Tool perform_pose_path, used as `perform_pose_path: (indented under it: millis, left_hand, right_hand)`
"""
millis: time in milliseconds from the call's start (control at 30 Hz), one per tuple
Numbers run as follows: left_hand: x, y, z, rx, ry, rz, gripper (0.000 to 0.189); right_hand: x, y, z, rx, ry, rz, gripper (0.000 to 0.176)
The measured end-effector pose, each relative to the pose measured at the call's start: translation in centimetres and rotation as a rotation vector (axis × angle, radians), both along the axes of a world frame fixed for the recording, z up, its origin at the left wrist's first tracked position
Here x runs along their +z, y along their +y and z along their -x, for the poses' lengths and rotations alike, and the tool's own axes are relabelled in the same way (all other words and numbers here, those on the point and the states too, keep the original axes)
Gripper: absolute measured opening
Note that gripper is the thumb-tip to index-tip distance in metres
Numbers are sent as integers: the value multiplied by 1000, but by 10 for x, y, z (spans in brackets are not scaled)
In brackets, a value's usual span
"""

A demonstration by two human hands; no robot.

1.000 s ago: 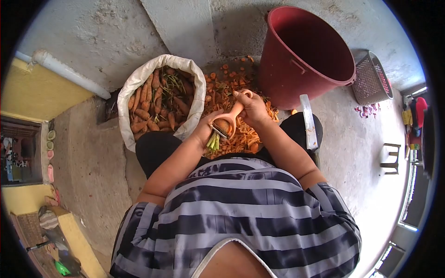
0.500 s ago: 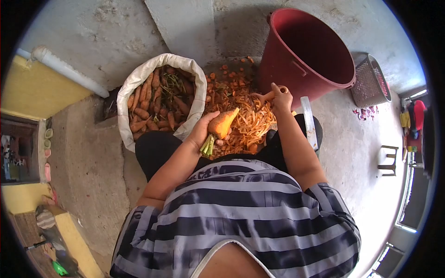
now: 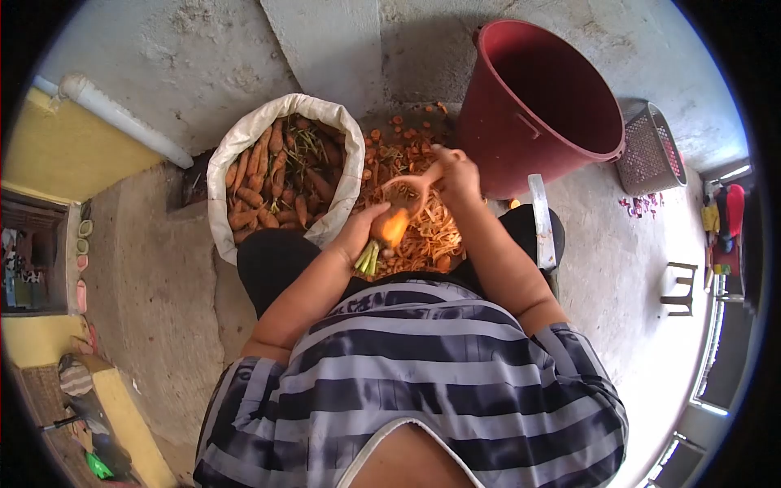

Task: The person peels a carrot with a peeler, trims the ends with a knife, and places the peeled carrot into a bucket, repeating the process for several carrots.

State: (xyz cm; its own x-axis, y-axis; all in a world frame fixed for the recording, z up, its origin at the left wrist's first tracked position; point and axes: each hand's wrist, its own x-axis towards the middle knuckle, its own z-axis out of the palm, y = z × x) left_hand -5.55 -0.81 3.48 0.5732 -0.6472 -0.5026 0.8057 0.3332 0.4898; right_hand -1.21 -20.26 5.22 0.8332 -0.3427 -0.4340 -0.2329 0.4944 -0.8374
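Head view: left hand [image 3: 357, 231] grips carrot [image 3: 394, 228], right hand [image 3: 461, 180] grips peeler [image 3: 422, 181], apparently mid-peeling; next stroke likely requires carrot held steady.

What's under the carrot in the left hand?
A heap of orange peelings shows below and beside the carrot. The left hand and the carrot cover whatever lies directly beneath them.

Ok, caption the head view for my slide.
Left hand holds a carrot, right hand a peeler, over orange peelings.
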Motion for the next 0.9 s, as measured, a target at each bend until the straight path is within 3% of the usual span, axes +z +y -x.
perform_pose_path:
  millis: [67,167,267,333,433,533,600,667,700,800,900]
  left_hand:
    - [-4,7,3,-84,49,30,40]
    - [7,11,-1,-47,58,67,41]
    - [11,10,-4,-20,56,90,41]
    - [-1,8,-6,-10,4,59,42]
    - [-10,3,-2,39,-27,51,41]
    - [-5,6,-1,-59,59,119,41]
    - [-6,12,0,-73,26,100,43]
    - [2,11,3,-44,25,65,44]
    - [2,12,2,13,43,24,47]
    - [11,10,-2,53,18,98,46]
    - [4,-1,-8,139,101,62,41]
  right_hand:
    - [-47,-47,-23,-205,-118,346,20]
    - [-40,-70,-15,-403,20,122,21]
    - [-15,-41,-3,-280,-149,136,22]
    - [25,-7,20,-54,-141,47,22]
    - [14,12,24,75,-207,-32,21]
    - [-18,-21,-5,-136,-112,123,22]
    - [-47,-61,-23,-225,-21,437,23]
    - [-44,-74,-22,-408,6,256,23]
    - [-42,-68,-20,-429,-136,130,24]
    - [16,-18,7,-204,-190,25,24]
    - [31,26,33,137,-247,16,24]
